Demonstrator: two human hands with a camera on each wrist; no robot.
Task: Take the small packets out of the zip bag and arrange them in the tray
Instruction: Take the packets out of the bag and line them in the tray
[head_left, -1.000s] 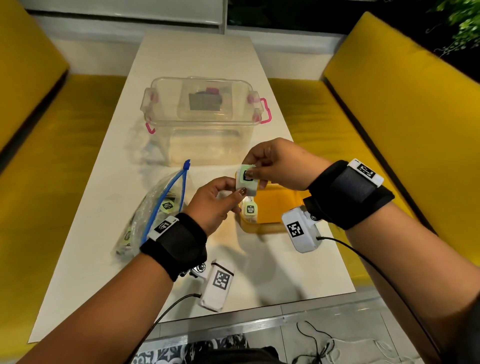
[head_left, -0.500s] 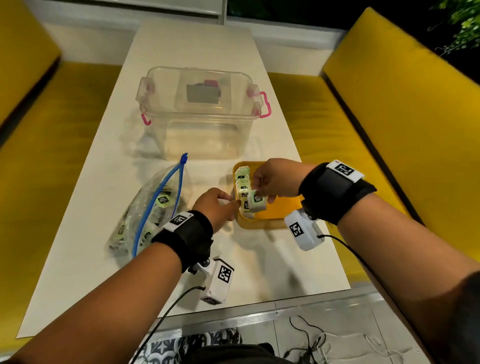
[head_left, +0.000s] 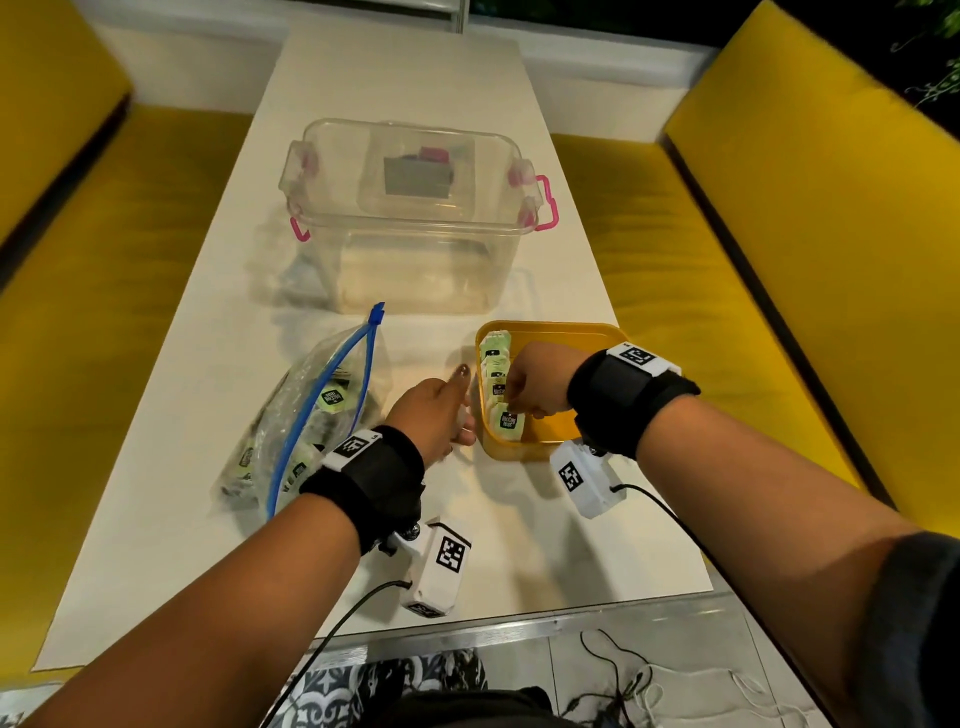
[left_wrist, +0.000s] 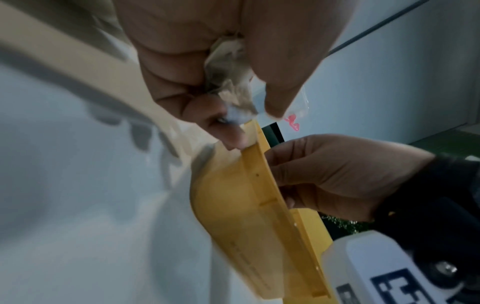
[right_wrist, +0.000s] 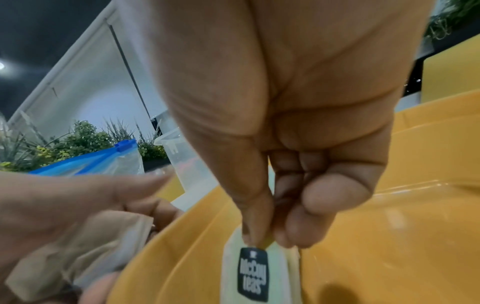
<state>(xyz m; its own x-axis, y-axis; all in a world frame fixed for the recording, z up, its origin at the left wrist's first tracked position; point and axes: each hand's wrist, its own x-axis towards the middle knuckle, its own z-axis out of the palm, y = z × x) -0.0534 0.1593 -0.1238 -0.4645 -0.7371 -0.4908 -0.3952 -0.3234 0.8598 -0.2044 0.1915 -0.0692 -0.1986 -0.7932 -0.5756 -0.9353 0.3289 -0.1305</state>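
Observation:
A yellow tray sits on the white table with a row of light green packets standing along its left wall. My right hand is inside the tray. Its thumb and fingers pinch the top of a green packet with a black label at the near end of the row. My left hand lies just outside the tray's left wall and grips a crumpled pale wrapper. The clear zip bag with a blue zipper lies open to the left, with several packets inside.
A clear plastic box with pink latches stands behind the tray and bag. Yellow benches flank the narrow table. The table's near edge is close to my forearms, and cables lie on the floor below.
My right hand came down from above the tray and set the green packet into the row. My left hand let go of that packet and dropped beside the tray's left wall.

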